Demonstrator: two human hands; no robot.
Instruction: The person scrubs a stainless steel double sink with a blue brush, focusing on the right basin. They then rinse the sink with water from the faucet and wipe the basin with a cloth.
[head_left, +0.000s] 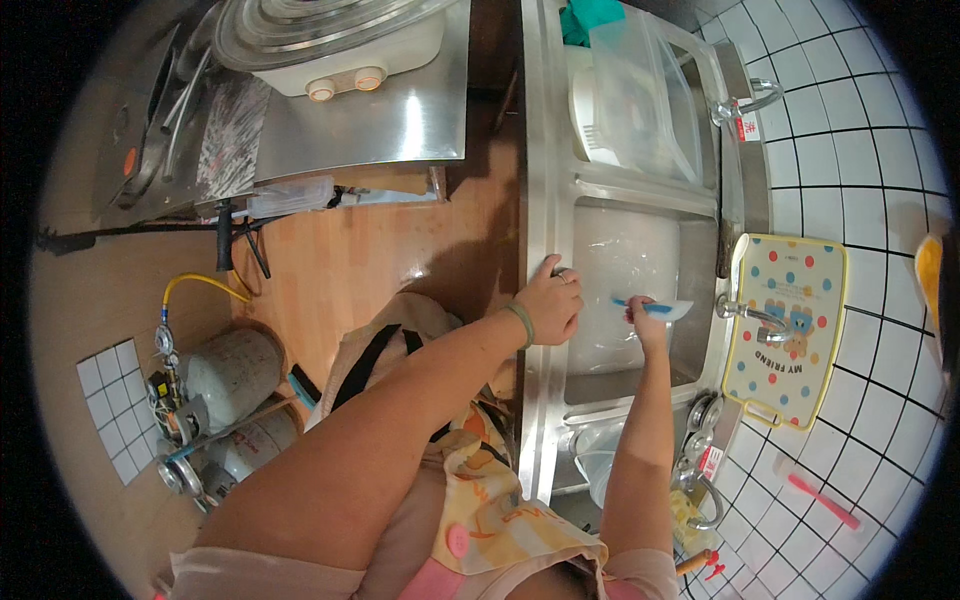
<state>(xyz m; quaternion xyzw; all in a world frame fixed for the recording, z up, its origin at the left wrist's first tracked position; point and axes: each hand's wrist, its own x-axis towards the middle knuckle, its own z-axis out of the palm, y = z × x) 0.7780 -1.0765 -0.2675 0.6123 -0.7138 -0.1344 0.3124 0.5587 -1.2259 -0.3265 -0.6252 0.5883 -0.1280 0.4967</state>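
Note:
My left hand (551, 304) rests on the front rim of the steel sink (550, 225), with its fingers bent over the inner edge and a ring on one finger. My right hand (643, 315) is over the middle basin and holds a tool with a blue handle and a white, blade-like head (673, 310); whether it is a spatula or a brush is unclear. A pale, glossy surface (626, 247) with bright reflections fills much of that basin, below both hands. The tool's head points towards the wall side of the basin.
Clear plastic containers (630, 90) stand in the far basin, more containers (592, 457) in the near one. Steel taps (750, 311) reach over from the wall side. A patterned cutting board (787, 330) leans on the tiles. Gas cylinders (232, 371) and a steel worktable (360, 127) are at left.

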